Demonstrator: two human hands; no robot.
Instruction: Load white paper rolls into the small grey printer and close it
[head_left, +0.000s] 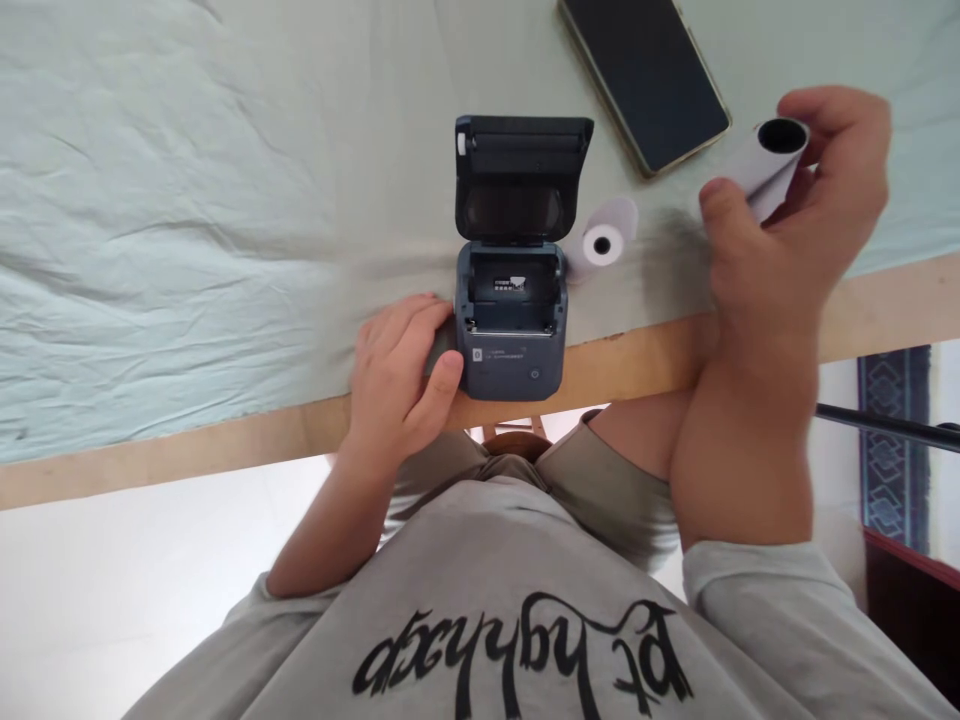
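Note:
A small dark-blue label printer stands near the table's front edge with its lid flipped up, so the roll bay shows without a roll in it. My left hand lies beside the printer's left side, fingers stretched out and the thumb at its front left corner. To the right, my right hand grips a white paper roll between thumb and fingers, its wide dark core opening facing up. Close to the printer's right side is a second, smaller-cored paper roll with a loose paper end sticking out.
A black smartphone in a clear case lies at the back right. Pale green cloth with wrinkles covers the table, and a bare wooden strip runs along the front edge. My lap is just below that edge.

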